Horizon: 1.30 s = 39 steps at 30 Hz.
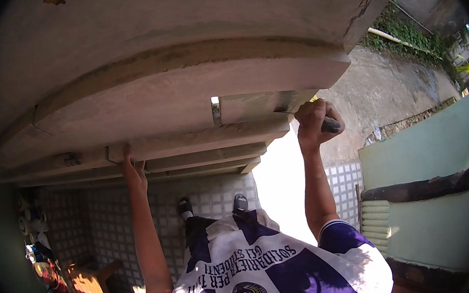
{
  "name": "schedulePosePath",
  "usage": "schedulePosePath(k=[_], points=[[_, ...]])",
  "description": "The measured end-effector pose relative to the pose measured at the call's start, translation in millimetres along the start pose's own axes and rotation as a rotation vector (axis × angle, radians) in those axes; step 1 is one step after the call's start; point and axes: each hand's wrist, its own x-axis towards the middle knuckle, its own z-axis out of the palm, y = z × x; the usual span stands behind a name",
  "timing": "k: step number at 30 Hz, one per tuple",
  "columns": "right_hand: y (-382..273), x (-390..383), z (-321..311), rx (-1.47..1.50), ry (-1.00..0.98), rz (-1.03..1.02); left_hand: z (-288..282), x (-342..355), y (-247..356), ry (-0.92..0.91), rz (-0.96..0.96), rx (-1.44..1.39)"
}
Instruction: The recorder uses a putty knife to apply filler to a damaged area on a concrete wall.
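My right hand (316,120) is closed around the dark handle (330,125) of a tool. From that fist a wide, flat, metal-looking blade (259,106) seems to run left along a pale ledge; I cannot tell its exact kind. To the left, my left hand (133,167) touches the front edge of the long pale concrete-like ledge (199,141). At least one finger is stretched up against that edge, and the others are partly hidden. A small bright gap (216,110) shows just left of the blade.
Stepped ledges (207,158) run below my hands. My shoes (240,203) stand on a checkered tile floor (110,217). A wooden stool (98,286) is at lower left, beside assorted items (44,269). A pale green wall (423,144) with a dark rail (430,186) stands at right.
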Motion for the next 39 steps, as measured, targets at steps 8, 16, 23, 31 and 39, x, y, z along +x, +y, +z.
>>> schedulePosePath(k=[8,16,23,31,39], points=[[-4,-3,4,0.096,0.005,0.078,-4,-1,-1,-0.055,-0.054,-0.028],[-6,-3,-6,0.23,0.083,0.143,0,2,-1,-0.018,0.018,-0.028],[-24,9,-8,0.265,0.047,0.013,-4,0,-2,-0.012,-0.019,-0.035],[-17,5,-12,0.357,-0.059,-0.051,-12,6,-6,-0.066,-0.032,-0.059],[-18,1,-4,0.313,0.035,-0.003,-6,1,-4,-0.06,0.006,-0.022]])
